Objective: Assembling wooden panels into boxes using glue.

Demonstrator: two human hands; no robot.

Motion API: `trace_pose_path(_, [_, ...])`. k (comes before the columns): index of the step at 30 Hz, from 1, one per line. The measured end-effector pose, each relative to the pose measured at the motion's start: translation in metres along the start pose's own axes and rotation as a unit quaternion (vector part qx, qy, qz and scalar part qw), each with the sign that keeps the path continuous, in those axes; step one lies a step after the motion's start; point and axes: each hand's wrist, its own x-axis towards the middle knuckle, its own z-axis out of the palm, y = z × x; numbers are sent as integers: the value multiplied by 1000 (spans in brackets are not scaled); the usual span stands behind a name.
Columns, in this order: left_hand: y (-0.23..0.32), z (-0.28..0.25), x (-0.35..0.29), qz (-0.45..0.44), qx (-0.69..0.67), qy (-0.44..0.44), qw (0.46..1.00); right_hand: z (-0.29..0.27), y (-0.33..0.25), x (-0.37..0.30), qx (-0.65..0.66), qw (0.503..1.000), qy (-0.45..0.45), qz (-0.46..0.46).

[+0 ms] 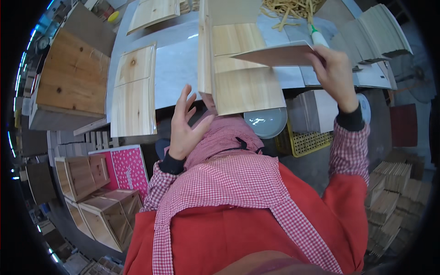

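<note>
Out to the right, my right hand is closed on the edge of a thin brown board, which it holds tilted over the table. My left hand is raised near the table's front edge, its fingers spread and holding nothing. Between the hands lie pale wooden panels, overhanging the front edge of the table. Along their left side a narrow wooden board stands on edge. Just beyond my right hand is a white glue bottle with a green tip.
More pale panels lie at the left of the blue-grey table. Stacked thin boards stand at right, thin wood strips at the back. A wooden box is far left. Below sit a yellow crate and a pale basin.
</note>
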Motion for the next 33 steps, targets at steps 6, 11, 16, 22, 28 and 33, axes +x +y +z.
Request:
trace_pose_path(6, [0, 19, 18, -25, 44, -45, 998, 21, -60, 67, -253, 879, -3, -403])
trace_pose_path(11, [6, 35, 34, -47, 61, -88, 993, 50, -40, 118, -157, 857, -31, -490])
trace_pose_path(16, [-14, 37, 31, -58, 60, -30, 996, 53, -17, 127, -273, 916, -101, -277])
trace_pose_path(22, [-17, 41, 31, -18, 95, 2, 995, 49, 16, 150, -152, 898, -78, -405])
trace_pose_path(28, [-21, 46, 29, -26, 91, 8, 995, 39, 17, 157, -163, 872, -115, -446])
trace_pose_path(33, [-16, 39, 30, -56, 98, 9, 994, 38, 8, 157, -176, 889, -161, -390])
